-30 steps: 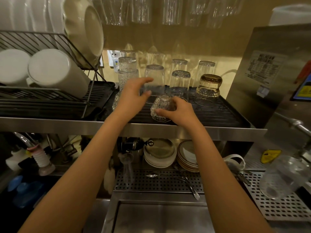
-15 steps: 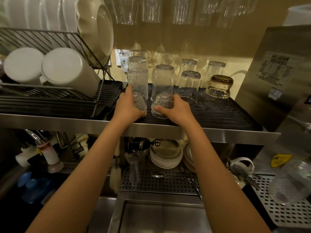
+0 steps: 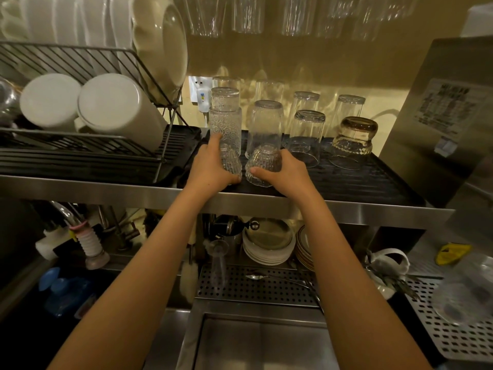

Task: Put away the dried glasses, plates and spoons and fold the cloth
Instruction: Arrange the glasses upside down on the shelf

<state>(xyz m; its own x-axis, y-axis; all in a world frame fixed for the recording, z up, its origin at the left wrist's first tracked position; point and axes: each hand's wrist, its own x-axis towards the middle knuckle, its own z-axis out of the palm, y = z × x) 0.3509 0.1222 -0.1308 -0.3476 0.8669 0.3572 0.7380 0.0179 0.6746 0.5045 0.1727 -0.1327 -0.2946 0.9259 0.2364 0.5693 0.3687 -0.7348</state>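
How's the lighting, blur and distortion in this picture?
Head view: dim, warm yellow light; lens stretches the edges; white mugs and the glass at lower right are blurred; the narrow ribbed glass and round ribbed glass at centre look sharper.

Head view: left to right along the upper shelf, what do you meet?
Two white mugs in the wire rack, left hand gripping a small ribbed glass, right hand gripping a rounder ribbed glass, amber-tinted upturned glass.

**Both arms up, both hands gripping**

My two bare arms reach forward and up, side by side. My left hand (image 3: 210, 170) curls its fingers (image 3: 214, 146) round a ribbed glass (image 3: 231, 164). My right hand (image 3: 286, 172) wraps a round glass (image 3: 264, 161), thumbs close together.
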